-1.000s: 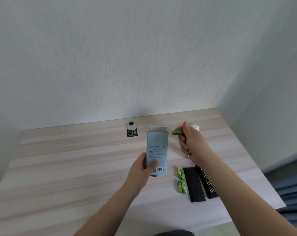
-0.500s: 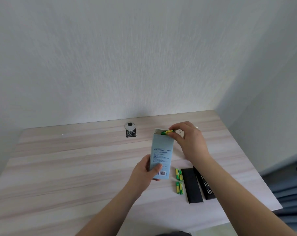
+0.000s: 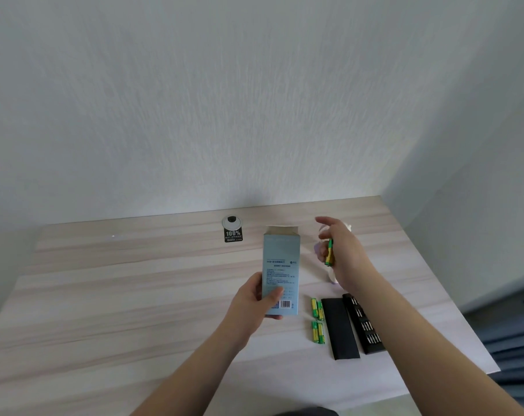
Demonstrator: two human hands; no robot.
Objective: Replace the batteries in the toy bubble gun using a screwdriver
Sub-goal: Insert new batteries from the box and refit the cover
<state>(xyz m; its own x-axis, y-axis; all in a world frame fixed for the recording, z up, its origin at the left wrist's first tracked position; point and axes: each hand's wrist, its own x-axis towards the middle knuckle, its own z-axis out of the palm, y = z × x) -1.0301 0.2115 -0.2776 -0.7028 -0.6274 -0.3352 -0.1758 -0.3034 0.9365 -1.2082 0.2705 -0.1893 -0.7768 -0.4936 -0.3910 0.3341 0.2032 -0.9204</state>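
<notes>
My left hand (image 3: 256, 301) grips upright blue box (image 3: 281, 271), frame centre; my right hand (image 3: 343, 253) fingers curl round green-yellow battery (image 3: 329, 253), right of box.

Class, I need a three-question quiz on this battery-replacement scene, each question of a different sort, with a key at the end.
1. True or false: the left hand holds the blue box upright, with its top flap open.
2. Multiple choice: what is in the grip of the right hand? A) a screwdriver B) a green and yellow battery C) nothing
3. Fill in: the loose batteries on the table lie just to the ___ of the long black case, as the camera sees it.

Key: 1 true; 2 B; 3 left
</notes>
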